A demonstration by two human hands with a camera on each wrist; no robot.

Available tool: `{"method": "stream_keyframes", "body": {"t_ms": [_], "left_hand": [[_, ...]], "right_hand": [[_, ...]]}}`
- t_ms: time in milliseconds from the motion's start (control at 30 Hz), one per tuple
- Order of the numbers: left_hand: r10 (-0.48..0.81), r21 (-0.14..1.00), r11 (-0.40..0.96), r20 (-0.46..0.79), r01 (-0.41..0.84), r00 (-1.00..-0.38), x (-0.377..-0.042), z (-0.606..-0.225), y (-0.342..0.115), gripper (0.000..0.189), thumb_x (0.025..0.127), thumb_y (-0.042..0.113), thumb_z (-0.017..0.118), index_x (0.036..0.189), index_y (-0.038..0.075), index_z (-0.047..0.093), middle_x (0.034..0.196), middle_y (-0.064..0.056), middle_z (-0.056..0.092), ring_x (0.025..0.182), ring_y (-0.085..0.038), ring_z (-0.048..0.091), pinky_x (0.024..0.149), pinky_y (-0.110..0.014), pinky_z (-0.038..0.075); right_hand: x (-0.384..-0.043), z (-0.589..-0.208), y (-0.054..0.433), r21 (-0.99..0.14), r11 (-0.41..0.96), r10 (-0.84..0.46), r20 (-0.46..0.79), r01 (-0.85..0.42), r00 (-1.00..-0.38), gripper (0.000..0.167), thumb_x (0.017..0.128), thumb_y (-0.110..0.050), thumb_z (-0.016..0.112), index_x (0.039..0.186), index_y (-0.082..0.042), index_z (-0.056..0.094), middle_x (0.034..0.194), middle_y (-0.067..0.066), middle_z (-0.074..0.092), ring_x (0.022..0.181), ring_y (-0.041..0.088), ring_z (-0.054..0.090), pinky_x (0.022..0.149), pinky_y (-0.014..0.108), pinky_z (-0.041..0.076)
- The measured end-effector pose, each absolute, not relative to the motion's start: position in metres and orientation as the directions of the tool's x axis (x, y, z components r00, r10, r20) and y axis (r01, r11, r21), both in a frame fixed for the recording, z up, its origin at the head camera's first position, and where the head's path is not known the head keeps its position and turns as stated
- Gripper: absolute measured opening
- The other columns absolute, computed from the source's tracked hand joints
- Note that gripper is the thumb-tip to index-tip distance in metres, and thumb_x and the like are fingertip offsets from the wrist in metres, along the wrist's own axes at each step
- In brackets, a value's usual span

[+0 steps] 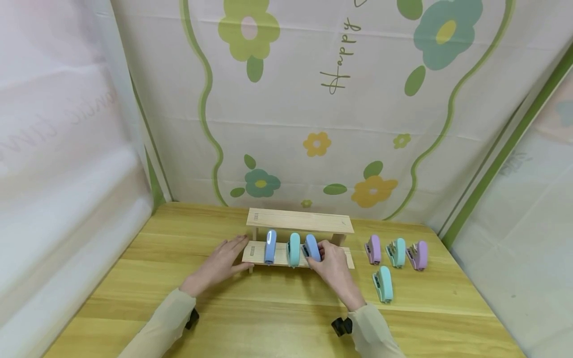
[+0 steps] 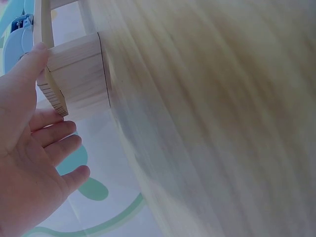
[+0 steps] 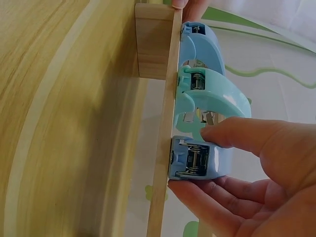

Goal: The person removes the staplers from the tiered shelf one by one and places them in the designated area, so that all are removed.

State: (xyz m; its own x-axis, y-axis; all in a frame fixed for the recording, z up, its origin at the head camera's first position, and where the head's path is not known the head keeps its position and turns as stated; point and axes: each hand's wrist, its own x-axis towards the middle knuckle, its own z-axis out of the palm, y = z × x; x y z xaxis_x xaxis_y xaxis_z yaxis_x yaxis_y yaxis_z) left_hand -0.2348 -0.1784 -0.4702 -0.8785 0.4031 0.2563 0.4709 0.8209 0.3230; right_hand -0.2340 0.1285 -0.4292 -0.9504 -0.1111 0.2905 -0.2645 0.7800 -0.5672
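Shelf [image 1: 300,219] with three staplers [image 1: 293,250] on lower tier [image 1: 280,253] (right fingers [image 3: 205,201] pinching the rightmost [image 1: 312,247], left fingers [image 2: 64,149] spread)

Views share shelf [image 1: 300,221] (wrist views nearest).

Soft, even light fills the head view; the 2 wrist views look dimmer, the left's wooden tabletop [image 2: 207,123] perhaps slightly out of focus.
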Motion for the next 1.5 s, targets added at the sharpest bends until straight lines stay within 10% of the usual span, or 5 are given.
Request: {"method": "stream_keyframes", "body": {"t_ms": [1500], "left_hand": [[0.405,0.311,0.825,0.258,0.472,-0.877,-0.233,-0.467,-0.177,0.076,0.091,0.04,0.069,0.146,-0.005,0.042,0.151,-0.026,0.043,0.14,-0.042,0.043,0.117,-0.062,0.033]], "right_hand": [[-0.205,-0.406,0.255,-0.545,0.83,0.105,0.359,-0.117,-0.927,0.034,0.08,-0.012,0.074,0.105,0.009,0.064,0.094,0.028,0.072,0.082,0.035,0.071,0.064,0.04,0.062]]}}
